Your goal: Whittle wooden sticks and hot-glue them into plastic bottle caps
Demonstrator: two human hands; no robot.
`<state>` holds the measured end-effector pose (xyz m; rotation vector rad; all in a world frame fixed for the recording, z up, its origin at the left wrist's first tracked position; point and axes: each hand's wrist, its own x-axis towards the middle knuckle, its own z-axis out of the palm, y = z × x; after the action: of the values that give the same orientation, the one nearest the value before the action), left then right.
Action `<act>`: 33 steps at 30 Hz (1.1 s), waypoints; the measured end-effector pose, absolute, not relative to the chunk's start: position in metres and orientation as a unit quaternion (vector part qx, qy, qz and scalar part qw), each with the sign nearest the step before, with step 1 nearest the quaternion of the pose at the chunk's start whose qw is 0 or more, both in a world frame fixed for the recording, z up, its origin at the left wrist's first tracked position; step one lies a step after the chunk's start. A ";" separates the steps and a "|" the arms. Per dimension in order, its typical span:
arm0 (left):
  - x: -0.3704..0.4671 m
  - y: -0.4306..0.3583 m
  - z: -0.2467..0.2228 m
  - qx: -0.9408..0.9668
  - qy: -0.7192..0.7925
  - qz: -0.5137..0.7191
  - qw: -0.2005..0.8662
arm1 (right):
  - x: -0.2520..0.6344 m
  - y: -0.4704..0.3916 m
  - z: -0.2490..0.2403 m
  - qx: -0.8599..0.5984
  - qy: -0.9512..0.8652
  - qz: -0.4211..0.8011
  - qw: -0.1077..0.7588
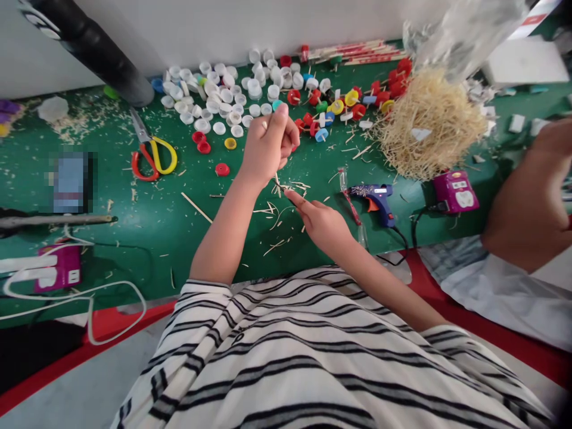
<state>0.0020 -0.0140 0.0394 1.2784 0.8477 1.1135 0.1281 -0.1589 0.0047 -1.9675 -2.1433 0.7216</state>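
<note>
My left hand (269, 143) is closed in a fist around a thin wooden stick (276, 178), whose pale end pokes out below the fingers. Just to the lower right, my right hand (324, 225) grips a small knife (285, 191), its index finger stretched along the thin dark blade. The blade meets or nearly meets the stick's end; its handle is hidden in the palm. Pale wood shavings (271, 210) lie scattered on the green table (147, 244) beneath both hands.
White bottle caps (226, 95) and coloured caps with sticks (337, 107) lie behind my hands. Scissors (154, 156) are at left. A blue glue gun (378, 199), purple box (456, 192) and wood-shaving heap (431, 128) sit at right. Another person's arm (527, 202) reaches in there.
</note>
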 end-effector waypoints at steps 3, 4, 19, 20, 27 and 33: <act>0.001 -0.013 0.039 0.543 0.362 0.485 0.582 | 0.129 -0.166 0.001 -0.657 -0.718 0.228 0.042; 0.000 -0.011 0.038 0.538 0.364 0.489 0.582 | 0.130 -0.170 -0.001 -0.660 -0.718 0.220 0.019; -0.006 -0.007 0.038 0.558 0.350 0.433 0.615 | 0.133 -0.159 0.015 -0.657 -0.738 0.149 0.037; -0.005 -0.006 0.036 0.553 0.360 0.445 0.605 | 0.133 -0.155 0.016 -0.656 -0.741 0.140 0.039; 0.003 0.003 0.027 0.539 0.393 0.499 0.553 | 0.133 -0.147 0.004 -0.651 -0.737 0.168 0.072; 0.003 0.005 0.026 0.520 0.415 0.523 0.533 | 0.136 -0.157 -0.012 -0.658 -0.730 0.184 -0.001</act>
<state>0.0034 0.0047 0.0264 1.2396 0.9890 1.2476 0.1358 -0.1569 -0.0118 -2.0693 -2.2934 0.5787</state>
